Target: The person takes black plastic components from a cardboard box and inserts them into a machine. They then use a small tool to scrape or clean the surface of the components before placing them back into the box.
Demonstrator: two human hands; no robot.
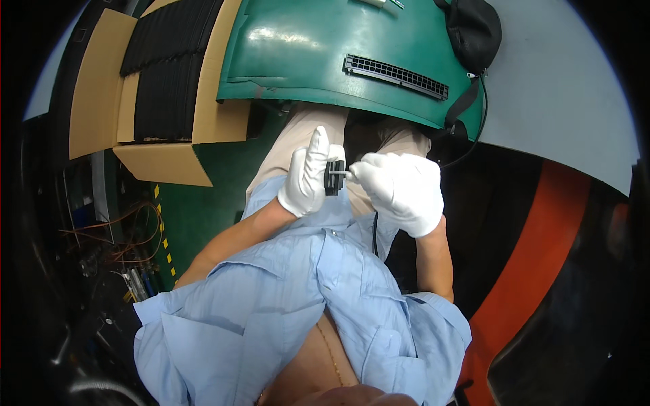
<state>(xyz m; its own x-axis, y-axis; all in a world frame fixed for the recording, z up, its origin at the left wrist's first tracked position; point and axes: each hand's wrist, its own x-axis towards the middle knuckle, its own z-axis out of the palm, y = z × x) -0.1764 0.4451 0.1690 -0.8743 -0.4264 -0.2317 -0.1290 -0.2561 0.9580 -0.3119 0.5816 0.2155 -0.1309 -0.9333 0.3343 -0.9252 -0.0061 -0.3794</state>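
Note:
Both hands wear white gloves and meet above my lap. My left hand point(309, 174) grips a small black ribbed part point(334, 184), its thumb pointing away from me. A thin light-coloured rod point(340, 172) lies across the face of that part. My right hand point(401, 189) is closed around the rod's right end, with the fingertips close to the part. Whatever else the right fingers cover is hidden. Farther off, a long black grille-like strip point(396, 76) with square openings lies on the green table point(291, 64).
At the far left stands an open cardboard box point(101, 81) packed with black strips point(166, 101). A black bag point(474, 34) with a strap lies at the table's right edge, beside a grey surface point(562, 88). Copper-coloured wires point(139, 230) and tools point(139, 284) are at the left.

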